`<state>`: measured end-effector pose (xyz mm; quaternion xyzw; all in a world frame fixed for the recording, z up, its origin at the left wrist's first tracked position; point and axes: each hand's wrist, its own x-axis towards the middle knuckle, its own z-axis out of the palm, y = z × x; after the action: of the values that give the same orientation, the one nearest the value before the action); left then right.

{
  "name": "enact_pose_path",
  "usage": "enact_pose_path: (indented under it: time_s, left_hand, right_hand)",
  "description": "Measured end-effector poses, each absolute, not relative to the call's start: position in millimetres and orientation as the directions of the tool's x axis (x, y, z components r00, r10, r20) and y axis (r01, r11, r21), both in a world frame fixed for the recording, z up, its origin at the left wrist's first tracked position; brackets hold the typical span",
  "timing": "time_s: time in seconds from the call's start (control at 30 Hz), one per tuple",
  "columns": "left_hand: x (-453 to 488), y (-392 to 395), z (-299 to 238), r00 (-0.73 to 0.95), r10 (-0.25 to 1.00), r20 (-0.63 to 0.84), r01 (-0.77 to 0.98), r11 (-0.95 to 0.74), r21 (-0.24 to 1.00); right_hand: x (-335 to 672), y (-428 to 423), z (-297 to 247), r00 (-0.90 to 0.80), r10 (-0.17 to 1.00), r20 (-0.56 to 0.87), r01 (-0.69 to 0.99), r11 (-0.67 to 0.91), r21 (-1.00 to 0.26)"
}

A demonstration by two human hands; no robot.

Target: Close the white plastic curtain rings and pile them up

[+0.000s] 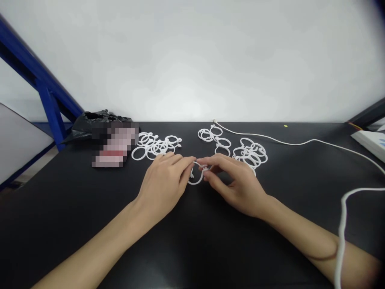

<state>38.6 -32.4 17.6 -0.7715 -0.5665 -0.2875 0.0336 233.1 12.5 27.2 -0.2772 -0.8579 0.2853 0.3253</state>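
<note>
My left hand (165,180) and my right hand (234,182) meet at the middle of a black table (90,208). Both pinch the same white plastic ring (197,180), which rests just above the tabletop between the fingertips. The fingers of each hand are curled together around the ring's upper edge. A pile of several white rings (156,146) lies just beyond my left hand. Another scatter of white rings (251,152) lies beyond my right hand, with a few more (210,133) farther back.
A crumpled black plastic bag (96,120) sits at the back left beside a blurred-out object (113,144). A white cable (300,143) runs from the table's back across to the right and over my right forearm. A white box (371,142) lies at the right edge. Blue frame bars (45,90) stand at left.
</note>
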Motion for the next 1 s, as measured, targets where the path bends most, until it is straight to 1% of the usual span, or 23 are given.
enact_pose_path:
  time_s: [0.13, 0.3, 0.4, 0.53, 0.6, 0.63, 0.73, 0.8, 0.9, 1.0]
  left_hand:
    - [39, -32, 17, 0.232, 0.864, 0.447, 0.877, -0.384, 0.288]
    - [37, -32, 22, 0.307, 0.840, 0.448, 0.812, -0.476, 0.337]
    - [36, -32, 23, 0.343, 0.816, 0.464, 0.793, -0.517, 0.323]
    - [31, -28, 22, 0.314, 0.799, 0.512, 0.817, -0.503, 0.283]
    - [23, -23, 23, 0.240, 0.805, 0.543, 0.870, -0.426, 0.247]
    - [18, -20, 24, 0.184, 0.813, 0.552, 0.904, -0.360, 0.230]
    - [-4, -9, 26, -0.020, 0.843, 0.538, 0.975, -0.102, 0.197]
    - [-18, -2, 24, -0.130, 0.853, 0.505, 0.981, 0.036, 0.192]
    - [-34, 7, 18, -0.204, 0.876, 0.437, 0.975, 0.139, 0.176]
    - [-38, 9, 15, -0.219, 0.877, 0.429, 0.973, 0.164, 0.161]
  right_hand:
    - [232, 13, 28, -0.626, 0.671, 0.398, 0.300, 0.678, -0.671]
    - [231, 14, 32, -0.556, 0.737, 0.385, 0.343, 0.625, -0.701]
    - [230, 14, 33, -0.528, 0.756, 0.386, 0.355, 0.609, -0.709]
    - [229, 16, 27, -0.517, 0.767, 0.380, 0.341, 0.592, -0.731]
    - [229, 17, 22, -0.544, 0.751, 0.373, 0.370, 0.615, -0.696]
    - [229, 18, 20, -0.579, 0.727, 0.370, 0.394, 0.646, -0.654]
    - [228, 19, 14, -0.708, 0.619, 0.339, 0.444, 0.764, -0.467]
    - [225, 19, 12, -0.750, 0.583, 0.313, 0.472, 0.803, -0.363]
    - [219, 19, 11, -0.758, 0.578, 0.302, 0.511, 0.814, -0.276]
    - [215, 19, 12, -0.761, 0.584, 0.283, 0.526, 0.810, -0.259]
